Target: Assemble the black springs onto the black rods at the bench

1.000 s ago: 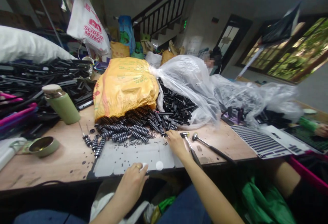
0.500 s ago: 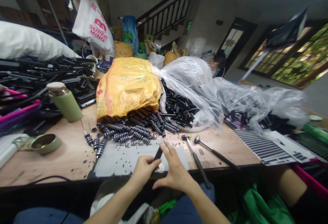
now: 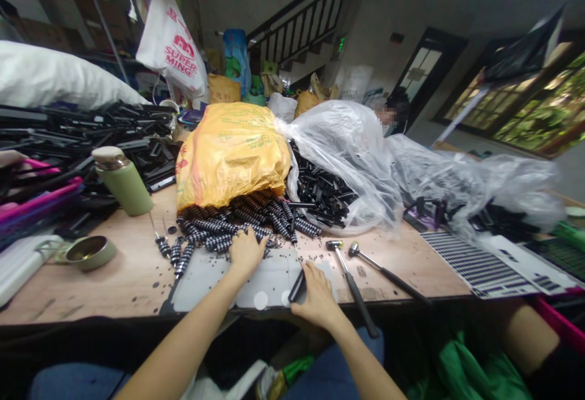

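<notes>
My left hand [image 3: 247,252] reaches to the near edge of a pile of black-and-white beaded-looking rods [image 3: 219,235]. Its thumb stands apart from the fingers, whose tips touch or hover over the pile. I cannot see anything held in it. My right hand [image 3: 316,295] rests low over the grey mat [image 3: 205,290], with a short black plastic piece [image 3: 298,286] between its thumb and fingers. That piece is tilted, its lower end near the table's front edge. A white disc [image 3: 260,300] lies on the mat between my forearms.
Two hammers [image 3: 350,284] [image 3: 388,272] lie right of my hand. Behind are a yellow sack [image 3: 233,150] and a clear bag [image 3: 347,144] of black parts. A green flask [image 3: 123,183] and cup [image 3: 91,253] stand left. Striped sheets [image 3: 470,263] lie right. A person [image 3: 397,110] is behind the bags.
My left hand has let go of the black piece and moved forward to the rod pile. The right hand has moved lower and now has the piece; the white disc shows on the mat.
</notes>
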Motion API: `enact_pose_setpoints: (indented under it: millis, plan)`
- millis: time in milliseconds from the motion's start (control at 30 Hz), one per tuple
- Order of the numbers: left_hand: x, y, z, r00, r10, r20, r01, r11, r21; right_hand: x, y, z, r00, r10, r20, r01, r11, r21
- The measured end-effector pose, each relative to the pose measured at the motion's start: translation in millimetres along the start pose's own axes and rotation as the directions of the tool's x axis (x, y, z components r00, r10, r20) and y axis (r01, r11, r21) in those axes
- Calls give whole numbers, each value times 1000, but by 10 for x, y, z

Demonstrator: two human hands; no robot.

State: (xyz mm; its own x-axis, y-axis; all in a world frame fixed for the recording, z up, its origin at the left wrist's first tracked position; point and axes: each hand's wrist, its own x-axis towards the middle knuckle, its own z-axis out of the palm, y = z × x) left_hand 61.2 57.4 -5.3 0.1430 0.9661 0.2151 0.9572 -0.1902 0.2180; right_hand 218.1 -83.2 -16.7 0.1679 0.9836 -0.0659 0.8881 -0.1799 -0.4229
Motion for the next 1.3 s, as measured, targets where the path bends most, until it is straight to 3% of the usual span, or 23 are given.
enact_pose_setpoints:
  millis: [100,133,200,267,300,333,400,467,567,633,700,767,833,900,933,1000,1067,1200,1300]
  plan:
    - [-59,20,40,970,242,-28,-241,970,45,-10,20,-19,999,0,45,1,1000,-19]
    - [-75,-8,49,927,374,-24,-373,927,44,-11,22,-37,998,7,56,-6,1000,-23]
    - [-68,-99,59,785,620,27,-620,784,18,-5,18,-81,997,21,77,-19,999,-28]
    - [-15,-186,58,636,766,96,-768,641,-22,13,4,-119,996,28,84,-25,999,-33]
    - [17,-212,52,586,802,118,-805,593,-33,24,-4,-132,996,26,86,-24,999,-33]
    - [41,-222,41,556,821,127,-825,564,-37,35,-12,-140,996,23,88,-21,999,-31]
    - [39,-195,8,537,840,80,-839,541,-51,50,-20,-141,996,12,89,-10,1000,-13]
    - [-52,-127,-21,571,818,-71,-820,563,-103,52,-12,-121,997,-6,79,5,1000,18]
    - [-308,-44,17,656,686,-314,-754,602,-261,34,26,-71,998,-21,53,18,998,59]
    - [-467,-46,109,683,639,-353,-730,575,-371,15,57,-42,999,-23,44,19,996,84]
    - [-555,-86,216,715,623,-319,-688,543,-482,-2,83,-28,999,-33,34,29,993,111]
    - [-565,-136,280,796,548,-257,-572,541,-617,-11,100,-26,998,-54,17,51,988,143]
    - [-527,-170,267,907,389,-162,-364,529,-767,-8,98,-26,997,-82,-9,83,979,185]
    - [-482,-180,187,977,214,4,-89,424,-901,10,68,-18,992,-119,-41,126,963,238]
    - [-468,-176,132,983,153,104,48,334,-941,25,39,-10,987,-146,-61,157,952,263]
    - [-462,-156,13,953,106,282,267,141,-953,59,-51,3,972,-214,-101,235,923,304]
    - [-482,-123,-96,915,104,390,390,20,-920,93,-181,-1,943,-299,-144,331,880,340]
    - [-521,-53,-245,858,119,501,511,-80,-856,141,-471,-66,873,-436,-218,487,781,392]
    - [-492,-55,-261,830,121,544,556,-134,-820,171,-551,-80,852,-453,-262,522,759,388]
